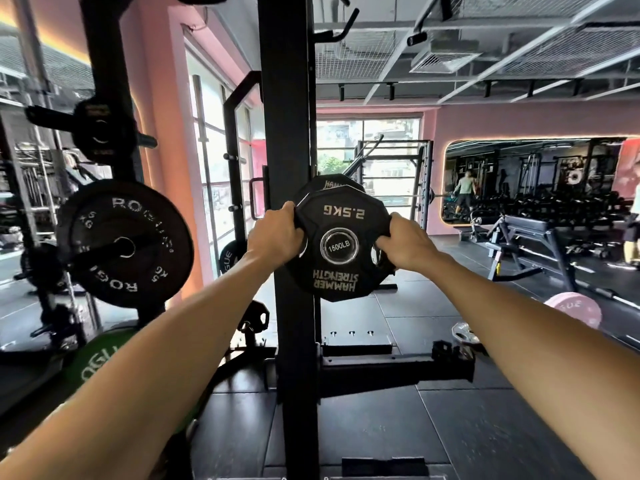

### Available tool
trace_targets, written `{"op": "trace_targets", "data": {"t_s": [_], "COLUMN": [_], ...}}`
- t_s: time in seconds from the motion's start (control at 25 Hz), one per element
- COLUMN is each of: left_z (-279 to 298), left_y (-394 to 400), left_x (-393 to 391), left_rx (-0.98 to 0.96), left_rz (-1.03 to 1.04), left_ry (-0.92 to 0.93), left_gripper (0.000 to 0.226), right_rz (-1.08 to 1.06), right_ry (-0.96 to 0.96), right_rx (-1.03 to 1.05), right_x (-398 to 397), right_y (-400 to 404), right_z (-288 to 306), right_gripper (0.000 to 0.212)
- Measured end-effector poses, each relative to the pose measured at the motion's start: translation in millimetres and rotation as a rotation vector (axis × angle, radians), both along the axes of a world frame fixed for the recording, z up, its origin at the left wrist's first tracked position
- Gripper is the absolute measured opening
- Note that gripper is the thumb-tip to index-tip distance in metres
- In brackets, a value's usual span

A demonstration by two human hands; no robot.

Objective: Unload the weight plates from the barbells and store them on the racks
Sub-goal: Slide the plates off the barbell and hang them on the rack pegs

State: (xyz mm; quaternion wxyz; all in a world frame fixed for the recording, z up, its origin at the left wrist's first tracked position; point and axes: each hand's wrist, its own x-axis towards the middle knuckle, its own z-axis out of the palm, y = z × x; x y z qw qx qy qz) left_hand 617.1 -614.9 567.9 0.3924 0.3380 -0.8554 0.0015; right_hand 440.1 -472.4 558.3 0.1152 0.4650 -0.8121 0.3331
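Both hands, left hand (pixel 277 233) and right hand (pixel 405 244), grip the small plate (pixel 341 244) with curled fingers on the rack peg (pixel 338 247); next, let go.

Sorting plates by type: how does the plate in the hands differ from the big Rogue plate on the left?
The Hammer Strength plate, marked 2.5KG, is smaller and many-sided with grip holes; the Rogue plate is larger, round and solid. Left hand and right hand grip the first; the Rogue plate hangs untouched. Both are black.
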Motion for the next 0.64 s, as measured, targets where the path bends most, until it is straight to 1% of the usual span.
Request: {"op": "trace_targets", "data": {"t_s": [0.16, 0.32, 0.48, 0.64], "left_z": [9, 24, 36, 44], "left_y": [42, 55, 41, 6], "left_x": [49, 108, 186, 274], "left_rx": [-0.012, -0.013, -0.020, -0.023], "left_rz": [0.033, 0.088, 0.166, 0.200], "left_ry": [-0.013, -0.016, -0.004, -0.003], "left_gripper": [0.022, 0.024, 0.028, 0.029], "right_rz": [0.036, 0.131, 0.203, 0.272], "right_ry": [0.011, 0.037, 0.049, 0.076], "right_rx": [0.031, 0.030, 0.033, 0.045], "right_x": [43, 94, 163, 246], "right_y": [36, 40, 16, -27], "right_z": [9, 28, 41, 49], "right_gripper": [0.018, 0.015, 0.016, 0.019]}}
